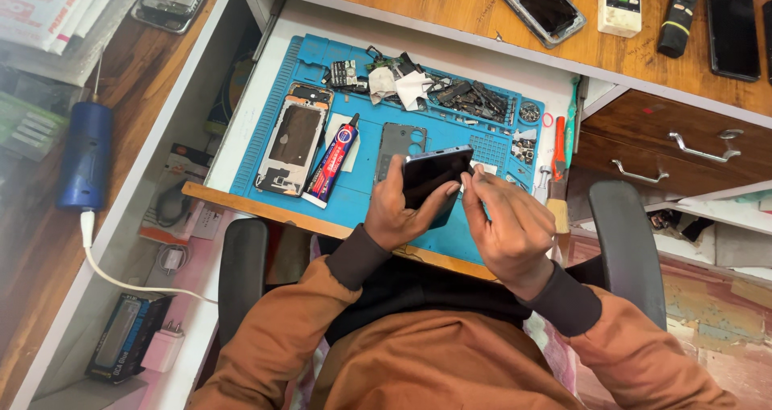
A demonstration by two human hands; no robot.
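Your orange sleeves with dark cuffs fill the near edge of the view, and both hands work above the near edge of the blue repair mat. Your left hand is wrapped around the dark phone, fingers curled behind it and thumb along its near side. The phone's long axis tilts up and away toward the far right of the mat. Your right hand sits just beside the phone's right end; its fingertips are pressed together at that corner, and I cannot tell whether they pinch a small part or only touch the edge. The right hand is the nearer one to that corner; the left merely steadies the body.

Counted on the mat:
- One opened phone frame, toward the mat's left side, lying lengthwise.
- One glue tube with a black nozzle, just right of that frame.
- One grey back cover, beyond your left hand.
- One heap of small dark parts at the mat's far edge.
- One red-handled tool at the mat's right edge.

Beyond the mat, on the wooden desktop: three more phones, one remote control. Left of the mat stands one blue cylindrical device with a white cable.
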